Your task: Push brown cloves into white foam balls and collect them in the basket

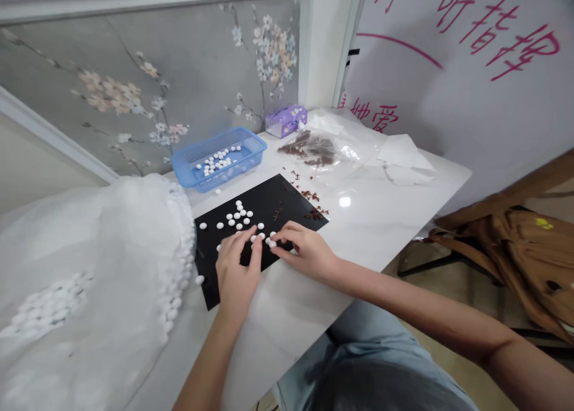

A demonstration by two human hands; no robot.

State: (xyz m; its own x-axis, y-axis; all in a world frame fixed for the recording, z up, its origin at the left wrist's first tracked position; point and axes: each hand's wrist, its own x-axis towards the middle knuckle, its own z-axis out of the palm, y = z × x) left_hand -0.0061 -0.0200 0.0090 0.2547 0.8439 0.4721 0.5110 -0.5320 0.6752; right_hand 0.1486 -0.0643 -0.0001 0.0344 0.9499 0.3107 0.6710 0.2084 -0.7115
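Small round white balls point(237, 216) lie scattered on a black sheet point(287, 198) on the table. Over the sheet's near edge, my left hand point(236, 264) has its thumb and forefinger closed about a white ball point(253, 239). My right hand point(305, 247) is close beside it, its thumb and fingertips pinched at white balls point(272, 243). The fingers partly hide these balls. Small brown star-shaped pieces point(313, 213) are spread over the sheet's right corner and the tabletop beyond.
A blue basket point(219, 180) with white balls stands behind the sheet. Big clear bags of white balls point(49, 303) fill the left side. At the back are a purple box point(287, 121) and a clear bag of brown pieces point(309, 148). A brown backpack point(533, 261) sits at right.
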